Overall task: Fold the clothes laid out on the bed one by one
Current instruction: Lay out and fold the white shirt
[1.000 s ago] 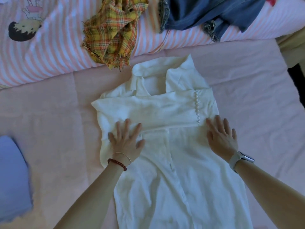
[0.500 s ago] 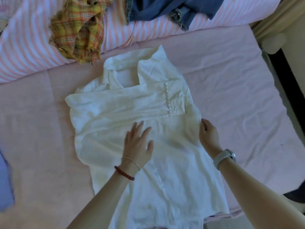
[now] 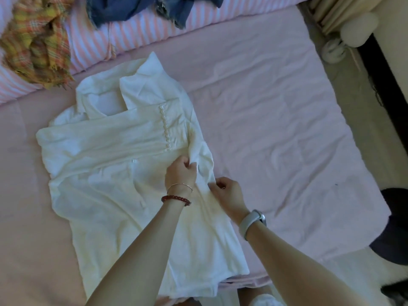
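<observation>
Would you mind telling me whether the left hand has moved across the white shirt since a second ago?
Yes. The left hand has shifted rightward from the white shirt's middle to its right edge, below the button row.

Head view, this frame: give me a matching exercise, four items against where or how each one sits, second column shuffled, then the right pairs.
Column one:
1. white shirt
2. plaid cloth
3. left hand
4. smartwatch

Column two:
A. on the right wrist
B. crumpled on the striped bedding, far left
C. spread on the pink sheet, sleeve folded across the chest
D. pinching the shirt's right edge

Pairs: 1-C, 2-B, 3-D, 4-A
</observation>
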The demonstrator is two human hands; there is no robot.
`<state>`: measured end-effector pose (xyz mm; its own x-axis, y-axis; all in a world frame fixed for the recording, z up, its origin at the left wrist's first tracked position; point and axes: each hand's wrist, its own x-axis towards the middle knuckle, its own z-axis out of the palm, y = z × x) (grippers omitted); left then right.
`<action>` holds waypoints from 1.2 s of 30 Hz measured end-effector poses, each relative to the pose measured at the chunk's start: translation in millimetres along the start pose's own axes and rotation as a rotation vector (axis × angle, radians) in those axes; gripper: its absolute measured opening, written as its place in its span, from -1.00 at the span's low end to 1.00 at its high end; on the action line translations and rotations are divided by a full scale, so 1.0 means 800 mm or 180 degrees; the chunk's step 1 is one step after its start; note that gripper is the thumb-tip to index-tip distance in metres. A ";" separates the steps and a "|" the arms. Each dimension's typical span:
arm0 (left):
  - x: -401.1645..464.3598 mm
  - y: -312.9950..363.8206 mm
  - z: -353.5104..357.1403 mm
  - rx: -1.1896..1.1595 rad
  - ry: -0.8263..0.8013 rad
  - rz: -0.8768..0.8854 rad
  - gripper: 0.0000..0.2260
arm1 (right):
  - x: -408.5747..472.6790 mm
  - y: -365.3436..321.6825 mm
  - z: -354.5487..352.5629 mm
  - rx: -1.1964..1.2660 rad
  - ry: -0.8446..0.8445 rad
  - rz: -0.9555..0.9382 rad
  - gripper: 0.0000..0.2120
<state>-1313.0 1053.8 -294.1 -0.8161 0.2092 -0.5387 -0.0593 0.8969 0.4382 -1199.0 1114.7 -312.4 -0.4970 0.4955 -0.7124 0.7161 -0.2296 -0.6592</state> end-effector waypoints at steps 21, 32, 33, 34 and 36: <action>-0.023 0.048 0.027 0.0826 -0.0417 0.1032 -0.47 | 0.013 0.028 -0.117 -0.0775 0.0454 0.0026 -0.71; 0.021 0.194 0.039 0.0898 -0.0523 0.2035 -0.55 | 0.049 -0.114 -0.346 -0.1617 0.1604 -0.1800 -0.88; 0.028 0.200 0.039 0.0885 -0.0585 0.2019 -0.56 | 0.050 -0.116 -0.352 -0.1690 0.1792 -0.1891 -0.86; 0.035 0.204 0.039 0.0929 -0.0663 0.1982 -0.57 | 0.051 -0.112 -0.355 -0.1679 0.2009 -0.1883 -0.83; 0.050 0.203 0.040 0.1167 -0.0757 0.1891 -0.64 | 0.053 -0.091 -0.352 -0.1410 0.2288 -0.1569 -0.77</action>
<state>-1336.9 1220.2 -267.8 -0.5017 0.7417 -0.4451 0.5838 0.6700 0.4585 -1134.2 1388.2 -226.5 -0.4778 0.8779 0.0323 0.7005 0.4030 -0.5890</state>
